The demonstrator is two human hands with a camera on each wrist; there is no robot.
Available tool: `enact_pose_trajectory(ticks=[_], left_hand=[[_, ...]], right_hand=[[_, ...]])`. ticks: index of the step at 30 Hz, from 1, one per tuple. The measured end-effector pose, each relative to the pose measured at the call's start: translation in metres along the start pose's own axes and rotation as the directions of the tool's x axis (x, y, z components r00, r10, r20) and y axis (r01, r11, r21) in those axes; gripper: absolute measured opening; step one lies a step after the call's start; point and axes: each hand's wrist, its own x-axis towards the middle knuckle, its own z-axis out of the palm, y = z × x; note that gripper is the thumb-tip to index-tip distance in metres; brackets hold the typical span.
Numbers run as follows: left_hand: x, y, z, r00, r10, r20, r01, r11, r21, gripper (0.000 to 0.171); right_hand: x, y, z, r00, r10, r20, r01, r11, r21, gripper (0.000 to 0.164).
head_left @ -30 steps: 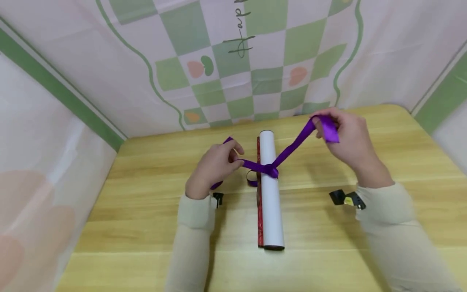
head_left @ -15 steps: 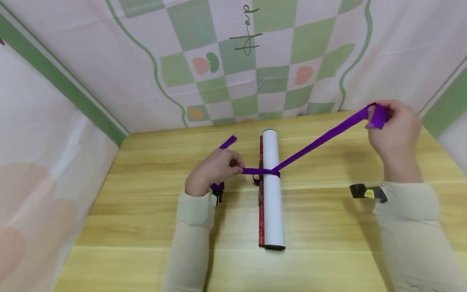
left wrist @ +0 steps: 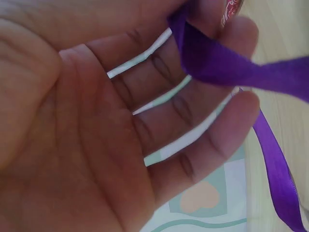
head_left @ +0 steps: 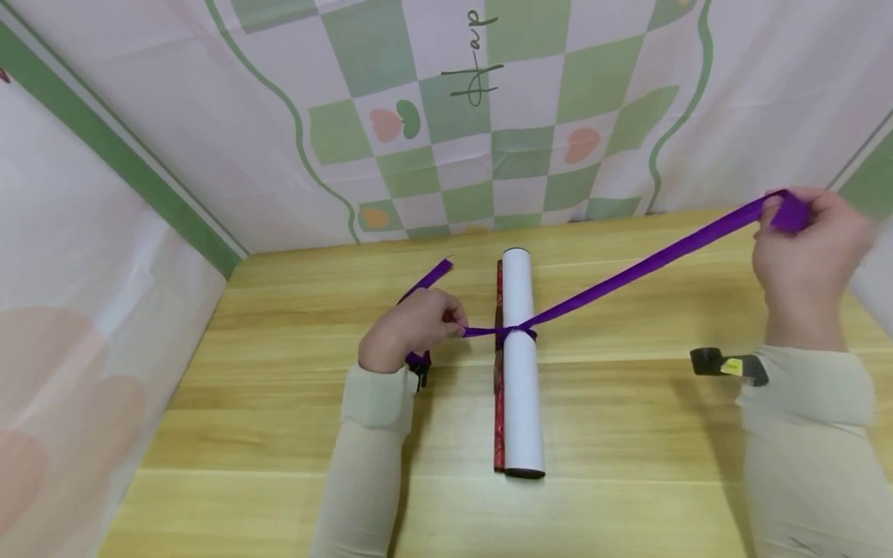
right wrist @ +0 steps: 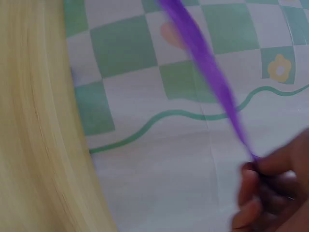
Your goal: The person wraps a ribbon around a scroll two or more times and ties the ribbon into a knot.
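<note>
A purple ribbon (head_left: 635,270) wraps the middle of a white tube (head_left: 523,403), crossing on top of it. Against the tube's left side lies a narrow red patterned piece (head_left: 498,434). My left hand (head_left: 416,329) pinches one ribbon end between thumb and forefinger, just left of the tube; a loose tail shows behind that hand. In the left wrist view the ribbon (left wrist: 217,60) crosses the fingers of my left hand (left wrist: 111,121). Far to the right and higher up, my right hand (head_left: 809,256) pinches the other end, and that stretch runs straight and taut.
The tube and red piece lie on a wooden table (head_left: 279,434). Behind it hangs a green-and-white checked cloth (head_left: 456,116), with more cloth on both sides. A black wrist camera (head_left: 729,364) sits at the right cuff.
My right hand has moved far to the right, drawing the ribbon taut. The crossing has tightened onto the tube and the small loop beside it has gone. My left hand has barely shifted.
</note>
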Motion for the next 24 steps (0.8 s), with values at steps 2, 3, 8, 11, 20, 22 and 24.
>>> enact_pose_trajectory(ticks=[2, 3, 8, 11, 20, 22, 24], left_hand=[[0.001, 0.001, 0.001, 1.000, -0.005, 0.004, 0.005, 1.000, -0.006, 0.012], [0.002, 0.001, 0.002, 1.000, -0.003, 0.008, 0.003, 1.000, -0.009, 0.012], [0.006, 0.006, 0.007, 0.999, 0.026, 0.022, -0.026, 1.000, -0.010, 0.015], [0.008, 0.010, 0.012, 0.999, 0.034, 0.035, -0.034, 0.999, 0.002, 0.024], [0.017, 0.023, 0.026, 0.991, 0.118, 0.060, -0.119, 0.993, 0.013, 0.021], [0.018, 0.025, 0.028, 0.990, 0.124, 0.060, -0.126, 0.992, 0.029, 0.021], [0.020, 0.027, 0.031, 0.990, 0.134, 0.052, -0.137, 0.989, 0.055, 0.020]], right_hand=[[0.001, 0.008, -0.002, 0.969, -0.060, 0.239, 0.124, 0.957, -0.263, 0.036], [0.001, 0.012, -0.001, 0.923, -0.095, 0.374, 0.243, 0.897, -0.370, 0.045], [-0.013, 0.017, 0.023, 0.559, -0.201, 0.805, 0.661, 0.693, -0.287, 0.037], [-0.033, 0.008, 0.043, 0.415, -0.278, 0.866, 0.716, 0.687, -0.123, 0.045], [-0.092, -0.002, 0.099, 0.288, -0.357, 0.888, 0.777, 0.630, 0.002, 0.046], [-0.100, -0.001, 0.106, 0.302, -0.369, 0.879, 0.785, 0.619, -0.010, 0.038], [-0.104, -0.001, 0.109, 0.330, -0.382, 0.863, 0.790, 0.613, -0.031, 0.028]])
